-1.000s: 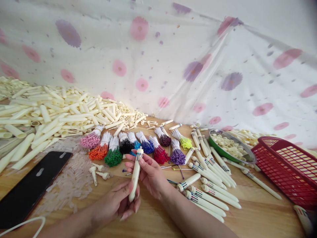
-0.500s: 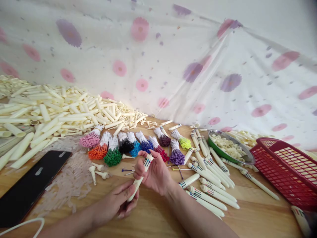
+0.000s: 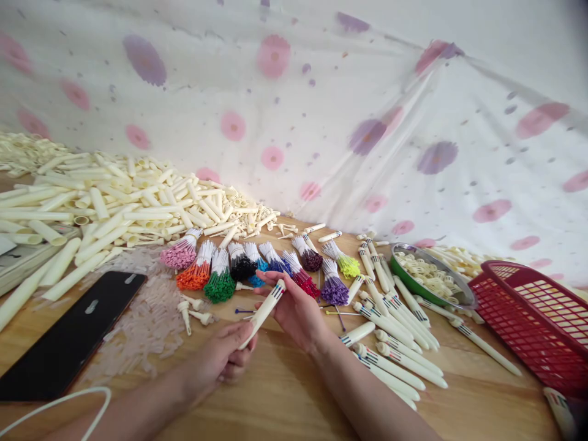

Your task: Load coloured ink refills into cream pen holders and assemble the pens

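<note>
A cream multicolour pen point(image 3: 264, 312) with coloured sliders near its top tilts up and to the right. My left hand point(image 3: 229, 352) is closed around its lower end. Behind the pen's upper part is my right hand point(image 3: 298, 309), fingers stretched and apart; whether it touches the barrel I cannot tell. Just beyond stand bundles of refills with coloured tips, among them green point(image 3: 219, 285), orange point(image 3: 196, 272) and purple point(image 3: 334, 288). Several loose cream pen tops point(image 3: 184, 315) lie to the left of my hands. Finished-looking pens point(image 3: 395, 361) lie in rows on the right.
Hollow cream barrels point(image 3: 114, 202) are heaped at the back left. A black phone point(image 3: 68, 337) lies beside scattered clear pieces point(image 3: 133, 337), with a white cable point(image 3: 98, 410) near it. A green-sided bowl point(image 3: 404, 275) of small cream parts and a red basket point(image 3: 514, 331) stand at the right.
My right fingers have come off the pen's top and straightened. The left hand still holds the pen's lower end. The whole view has shifted slightly.
</note>
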### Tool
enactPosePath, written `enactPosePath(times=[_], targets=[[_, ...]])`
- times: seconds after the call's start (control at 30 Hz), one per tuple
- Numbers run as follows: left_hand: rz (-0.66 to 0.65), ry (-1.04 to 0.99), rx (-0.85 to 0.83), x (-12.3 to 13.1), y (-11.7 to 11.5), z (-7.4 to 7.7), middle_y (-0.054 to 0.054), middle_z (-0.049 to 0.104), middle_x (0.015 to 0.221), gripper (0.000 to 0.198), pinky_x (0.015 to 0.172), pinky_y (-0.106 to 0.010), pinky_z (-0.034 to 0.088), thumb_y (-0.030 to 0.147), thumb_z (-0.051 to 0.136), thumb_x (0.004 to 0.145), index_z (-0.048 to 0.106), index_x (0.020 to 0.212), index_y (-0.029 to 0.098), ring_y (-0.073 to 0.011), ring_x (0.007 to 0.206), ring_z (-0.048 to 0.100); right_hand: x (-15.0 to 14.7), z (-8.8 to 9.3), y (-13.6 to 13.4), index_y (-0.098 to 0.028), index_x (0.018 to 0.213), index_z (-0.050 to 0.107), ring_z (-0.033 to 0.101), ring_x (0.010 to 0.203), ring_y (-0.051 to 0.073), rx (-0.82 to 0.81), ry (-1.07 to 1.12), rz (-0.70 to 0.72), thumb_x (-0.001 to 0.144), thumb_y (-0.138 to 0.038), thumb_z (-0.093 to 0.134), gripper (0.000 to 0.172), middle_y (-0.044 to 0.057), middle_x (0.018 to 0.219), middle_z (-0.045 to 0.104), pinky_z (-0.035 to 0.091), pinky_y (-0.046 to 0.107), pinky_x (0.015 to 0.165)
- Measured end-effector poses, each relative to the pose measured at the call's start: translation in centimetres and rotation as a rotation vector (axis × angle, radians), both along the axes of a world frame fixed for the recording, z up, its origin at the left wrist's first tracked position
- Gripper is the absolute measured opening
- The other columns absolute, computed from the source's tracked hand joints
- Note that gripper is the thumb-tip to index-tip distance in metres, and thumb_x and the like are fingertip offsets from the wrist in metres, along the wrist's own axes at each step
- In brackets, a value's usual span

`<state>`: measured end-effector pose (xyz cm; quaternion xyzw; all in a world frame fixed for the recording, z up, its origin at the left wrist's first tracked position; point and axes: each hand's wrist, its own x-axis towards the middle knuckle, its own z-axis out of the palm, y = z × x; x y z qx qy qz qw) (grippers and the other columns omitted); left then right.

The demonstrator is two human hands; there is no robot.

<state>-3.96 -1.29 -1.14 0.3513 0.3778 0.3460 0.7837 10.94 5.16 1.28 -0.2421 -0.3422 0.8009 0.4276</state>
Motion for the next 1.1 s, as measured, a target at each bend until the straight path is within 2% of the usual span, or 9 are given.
enactPosePath(times=[0.1, 0.23, 0.43, 0.6, 0.77, 0.83, 0.97, 1.03, 1.1], targets=[[0.115, 0.102, 0.099, 0.2, -0.3, 0.0, 0.011, 0.028, 0.048, 0.045, 0.041, -0.02, 0.01, 0.06, 0.064, 0.066, 0.046, 0.065, 0.019, -0.0055, 0.041, 0.017, -0.3, 0.1, -0.1, -0.02, 0.09, 0.065, 0.061, 0.087, 0.018, 0.038, -0.005, 0.003, 0.08, -0.039, 0.058, 0.023, 0.006, 0.123, 0.057, 0.049, 0.034, 0.075], [0.274, 0.47, 0.382, 0.0, -0.5, 0.3, 0.006, 0.039, 0.057, 0.034, 0.048, -0.022, 0.023, 0.051, 0.057, 0.076, 0.051, 0.067, 0.019, -0.0111, 0.053, 0.033, -0.6, 0.2, -0.2, -0.019, 0.09, 0.064, 0.064, 0.083, 0.017, 0.036, -0.021, -0.026, 0.081, -0.04, 0.059, 0.023, 0.006, 0.121, 0.059, 0.049, 0.034, 0.076], [0.103, 0.357, 0.383, -0.1, -0.9, -0.3, 0.009, 0.034, 0.048, 0.041, 0.041, -0.022, 0.021, 0.06, 0.043, 0.081, 0.044, 0.069, 0.021, -0.0093, 0.042, 0.027, -1.0, 1.5, -1.4, -0.02, 0.108, 0.052, 0.066, 0.077, 0.02, 0.035, -0.054, -0.109, 0.081, -0.05, 0.056, 0.04, 0.008, 0.101, 0.066, 0.048, 0.04, 0.077], [0.057, 0.432, 0.479, -0.8, -1.4, -0.4, 0.007, 0.039, 0.052, 0.037, 0.042, -0.021, 0.025, 0.056, 0.046, 0.083, 0.051, 0.073, 0.02, -0.0099, 0.044, 0.032, 0.3, 2.1, -3.9, -0.026, 0.123, 0.04, 0.065, 0.078, 0.019, 0.264, -0.17, -0.146, 0.085, -0.044, 0.054, 0.043, 0.007, 0.105, 0.062, 0.048, 0.039, 0.076], [-0.002, 0.443, 0.523, 0.0, -1.3, -0.4, 0.003, 0.049, 0.057, 0.042, 0.045, -0.022, 0.031, 0.055, 0.041, 0.085, 0.058, 0.077, 0.019, -0.0119, 0.048, 0.041, -0.3, 0.2, -6.3, -0.032, 0.133, 0.023, 0.061, 0.079, 0.017, 0.326, -0.176, -0.192, 0.083, -0.035, 0.059, 0.062, 0.002, 0.096, 0.06, 0.048, 0.032, 0.069], [-0.008, 0.472, 0.524, 0.4, -1.3, -0.4, 0.001, 0.052, 0.057, 0.044, 0.048, -0.023, 0.034, 0.055, 0.037, 0.087, 0.059, 0.076, 0.018, -0.0122, 0.048, 0.043, -0.9, -0.8, -6.2, -0.03, 0.133, 0.024, 0.059, 0.074, 0.017, 0.32, -0.25, -0.221, 0.085, -0.039, 0.054, 0.057, 0.003, 0.092, 0.059, 0.048, 0.031, 0.065], [-0.033, 0.473, 0.539, 0.2, -1.6, -0.3, 0.0, 0.058, 0.067, 0.044, 0.053, -0.024, 0.039, 0.052, 0.038, 0.087, 0.058, 0.106, 0.018, -0.0124, 0.05, 0.046, 1.7, -0.4, -3.9, -0.027, 0.131, 0.032, 0.056, 0.069, 0.019, 0.557, -0.73, -0.539, 0.089, -0.041, 0.042, 0.046, 0.006, 0.09, 0.059, 0.047, 0.035, 0.065], [-0.007, 0.461, 0.537, -0.3, -1.7, -0.2, 0.0, 0.058, 0.07, 0.046, 0.052, -0.024, 0.038, 0.052, 0.039, 0.087, 0.054, 0.114, 0.018, -0.012, 0.05, 0.046, 5.7, 0.7, -2.4, -0.024, 0.127, 0.043, 0.055, 0.088, 0.024, 0.799, -1.173, -0.701, 0.086, -0.038, 0.046, 0.044, 0.011, 0.105, 0.057, 0.043, 0.041, 0.079], [0.04, 0.483, 0.55, -0.6, -1.5, -0.1, 0.0, 0.057, 0.07, 0.044, 0.051, -0.024, 0.037, 0.048, 0.042, 0.087, 0.054, 0.115, 0.017, -0.0119, 0.05, 0.045, 10.6, 1.5, -1.2, -0.02, 0.131, 0.043, 0.053, 0.095, 0.029, 0.866, -1.597, -0.802, 0.088, -0.033, 0.039, 0.045, 0.015, 0.11, 0.056, 0.04, 0.046, 0.082]])
